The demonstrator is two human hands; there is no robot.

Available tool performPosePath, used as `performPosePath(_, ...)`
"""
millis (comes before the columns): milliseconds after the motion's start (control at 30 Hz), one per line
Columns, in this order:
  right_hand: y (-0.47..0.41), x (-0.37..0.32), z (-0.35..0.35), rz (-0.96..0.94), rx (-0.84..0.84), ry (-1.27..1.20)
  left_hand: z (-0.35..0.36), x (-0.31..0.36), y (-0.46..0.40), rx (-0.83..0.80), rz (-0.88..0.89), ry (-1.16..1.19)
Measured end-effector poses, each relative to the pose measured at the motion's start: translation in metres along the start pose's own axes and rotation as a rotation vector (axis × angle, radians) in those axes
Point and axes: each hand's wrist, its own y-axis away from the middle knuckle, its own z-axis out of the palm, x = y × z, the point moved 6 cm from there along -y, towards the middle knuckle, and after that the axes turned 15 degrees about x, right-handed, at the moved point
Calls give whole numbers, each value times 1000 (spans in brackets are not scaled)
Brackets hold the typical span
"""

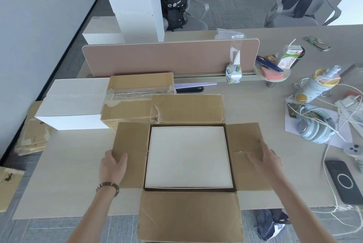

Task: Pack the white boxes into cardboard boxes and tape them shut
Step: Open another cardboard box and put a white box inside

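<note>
Left hand (113, 166): grips 9 o'clock flap edge of cardboard box (188, 217).
Right hand (265, 159): spread flat on 3 o'clock flap.
White box (188, 157): snug inside.

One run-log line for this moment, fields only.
stage: closing flaps | open cardboard box: white box inside | left hand: gripping left flap edge | right hand: flat on right flap | tape roll: by divider, untouched

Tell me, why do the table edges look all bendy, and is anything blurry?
Head view: the wide lens bows the table edge and the divider panel; the right hand is slightly smeared; the white box inside the cardboard box looks evenly lit, without glare.
</note>
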Motion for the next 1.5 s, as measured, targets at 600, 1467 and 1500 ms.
performPosePath(600,79,-59,101,-641,-37,373,94,21,81,-212,905,-425)
performPosePath(1467,124,47,56,-443,-4,63,18,-76,90,-256,985,-190)
performPosePath(1500,129,54,57,-421,-20,41,18,-81,89,-277,976,-178)
